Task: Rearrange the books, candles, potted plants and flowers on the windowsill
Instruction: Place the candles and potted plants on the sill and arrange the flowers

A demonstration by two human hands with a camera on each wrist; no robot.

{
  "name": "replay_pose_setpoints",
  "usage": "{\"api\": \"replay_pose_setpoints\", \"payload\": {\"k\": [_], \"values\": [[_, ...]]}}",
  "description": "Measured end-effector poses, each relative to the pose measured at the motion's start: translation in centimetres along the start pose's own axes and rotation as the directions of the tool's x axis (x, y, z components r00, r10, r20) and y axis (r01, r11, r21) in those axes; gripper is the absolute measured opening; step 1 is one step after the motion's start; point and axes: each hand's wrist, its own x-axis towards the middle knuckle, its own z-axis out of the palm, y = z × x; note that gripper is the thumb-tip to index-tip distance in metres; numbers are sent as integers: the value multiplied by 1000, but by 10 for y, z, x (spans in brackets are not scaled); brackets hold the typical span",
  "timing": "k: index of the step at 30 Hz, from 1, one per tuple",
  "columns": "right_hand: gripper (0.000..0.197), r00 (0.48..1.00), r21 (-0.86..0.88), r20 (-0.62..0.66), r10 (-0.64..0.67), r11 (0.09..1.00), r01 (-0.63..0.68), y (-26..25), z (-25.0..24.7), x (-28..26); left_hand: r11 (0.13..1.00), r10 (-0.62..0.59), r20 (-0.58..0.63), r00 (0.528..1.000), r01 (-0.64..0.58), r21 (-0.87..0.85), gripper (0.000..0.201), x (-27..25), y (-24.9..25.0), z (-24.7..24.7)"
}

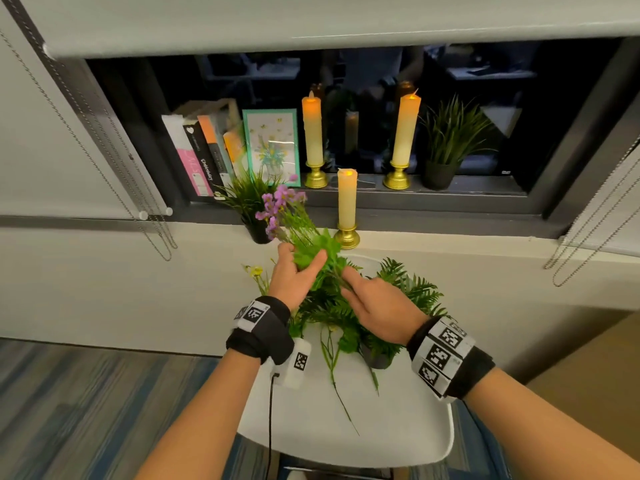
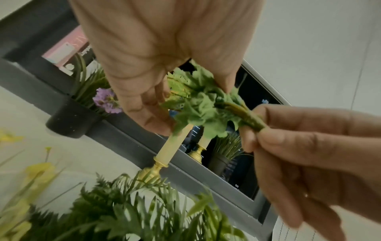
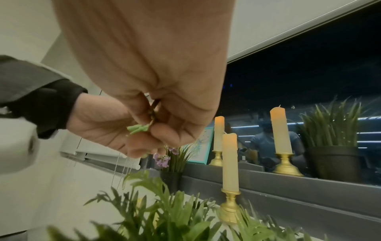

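A purple flower sprig (image 1: 281, 205) with green leaves is held in both hands above a white chair seat (image 1: 398, 427). My left hand (image 1: 304, 258) grips its leafy middle (image 2: 195, 104). My right hand (image 1: 347, 279) pinches the bare stem end (image 2: 252, 121) between thumb and fingers (image 3: 164, 132). On the windowsill (image 1: 450, 199) stand leaning books (image 1: 197, 157), two tall candles (image 1: 312, 133) (image 1: 406, 129) in gold holders and a grass plant (image 1: 446, 143). A third candle (image 1: 347, 199) and another grass plant (image 1: 249, 202) stand on the white ledge (image 1: 467, 249) in front.
A framed flower card (image 1: 272, 147) leans by the books. On the chair seat sit a fern in a dark pot (image 1: 408, 289), yellow flowers (image 1: 256, 271) and loose green stems (image 1: 332, 362). Blind chains (image 1: 152, 216) hang at the left and right.
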Motion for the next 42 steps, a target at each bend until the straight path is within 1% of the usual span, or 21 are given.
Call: {"api": "replay_pose_setpoints", "payload": {"k": [2, 5, 8, 10, 13, 16, 18, 19, 20, 21, 23, 25, 26, 29, 31, 33, 35, 37, 40, 41, 42], "values": [[9, 998, -2, 62, 7, 1000, -6, 0, 7, 2, 999, -35, -19, 999, 35, -12, 53, -1, -7, -3], [13, 991, -31, 134, 16, 999, -12, -3, 14, 4, 991, -110, -22, 994, 108, -80, 52, -1, -18, -6], [19, 969, -85, 247, -9, 996, 31, -11, 21, 8, 991, -125, -6, 992, 125, -43, 52, 2, -32, -7], [24, 957, -111, 289, -25, 992, 60, -13, 21, 12, 993, -115, -21, 993, 114, -6, 49, 5, -41, -12], [31, 969, -101, 244, 46, 995, -22, -6, 13, 21, 989, -107, -14, 994, 107, 106, 42, 5, -56, -25], [25, 972, -128, 170, 162, 982, -141, 14, 1, 30, 964, -152, 14, 988, 145, 225, 37, 4, -77, -31], [20, 956, -144, 158, 248, 963, -226, 28, -7, 35, 942, -211, 31, 977, 195, 274, 38, 3, -91, -29], [18, 938, -162, 174, 298, 949, -271, 34, -11, 37, 931, -240, 45, 970, 217, 295, 38, 3, -98, -26], [20, 915, -206, 202, 350, 928, -309, 41, -13, 38, 920, -263, 59, 963, 233, 314, 38, 3, -105, -23], [29, 880, -266, 243, 408, 900, -344, 47, -14, 39, 909, -284, 74, 956, 245, 336, 39, 3, -111, -19], [60, 781, -355, 343, 522, 842, -407, 58, -10, 36, 879, -326, 111, 939, 258, 401, 50, 3, -123, -13], [86, 690, -357, 435, 579, 814, -458, 65, -2, 31, 829, -390, 152, 908, 274, 487, 61, 2, -134, -8], [94, 661, -344, 470, 585, 811, -473, 67, 4, 28, 803, -426, 169, 889, 285, 523, 64, 0, -139, -7], [108, 607, -342, 535, 587, 808, -480, 70, 20, 19, 753, -504, 194, 842, 318, 576, 74, -4, -150, -5], [111, 602, -352, 529, 598, 800, -486, 72, 27, 16, 738, -518, 202, 831, 315, 597, 74, -4, -153, -5], [106, 632, -369, 485, 605, 796, -479, 72, 29, 16, 721, -528, 203, 825, 308, 621, 73, -1, -152, -6], [93, 669, -396, 412, 619, 783, -481, 71, 28, 17, 712, -533, 201, 822, 307, 632, 72, 5, -148, -7], [73, 688, -405, 346, 638, 763, -504, 68, 23, 18, 701, -544, 194, 816, 315, 640, 71, 11, -143, -8], [28, 724, -368, 277, 632, 765, -528, 67, 17, 17, 687, -537, 156, 829, 323, 651, 77, 18, -138, -8], [20, 728, -359, 260, 634, 763, -537, 66, 15, 16, 684, -523, 138, 841, 318, 657, 80, 19, -137, -8], [18, 727, -347, 249, 640, 759, -551, 67, 15, 15, 680, -510, 121, 852, 313, 663, 82, 20, -136, -7]]}}
